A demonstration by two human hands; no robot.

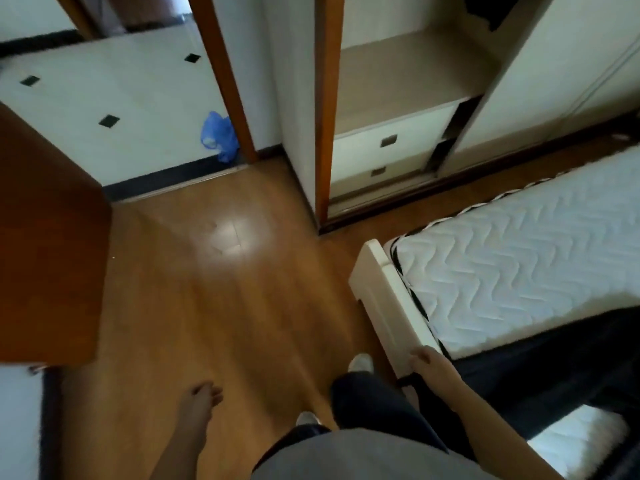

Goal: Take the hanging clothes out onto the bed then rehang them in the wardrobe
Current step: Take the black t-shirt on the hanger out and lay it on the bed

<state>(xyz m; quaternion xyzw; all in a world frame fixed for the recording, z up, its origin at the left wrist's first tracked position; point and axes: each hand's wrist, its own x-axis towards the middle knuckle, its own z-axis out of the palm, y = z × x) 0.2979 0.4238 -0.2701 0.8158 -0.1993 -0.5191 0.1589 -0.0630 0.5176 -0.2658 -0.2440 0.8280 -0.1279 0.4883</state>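
- Your left hand (204,394) hangs over the floor (207,289), grip loose and empty.
- Your right hand (420,356) hangs beside the bed (519,258), grip slack, holding nothing.
- Dark clothes (554,362) lie across the bed; the wardrobe (408,64) stands open.

Head camera looks steeply down at floor (207,289), wardrobe (398,133), bed (519,265).

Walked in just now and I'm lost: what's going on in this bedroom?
A person stands on the wooden floor between the bed and the open wardrobe. The left hand and the right hand hang loosely and hold nothing; the right is close to the bed's footboard. Dark fabric, probably clothes, lies across the mattress. Nothing is being carried at this moment.
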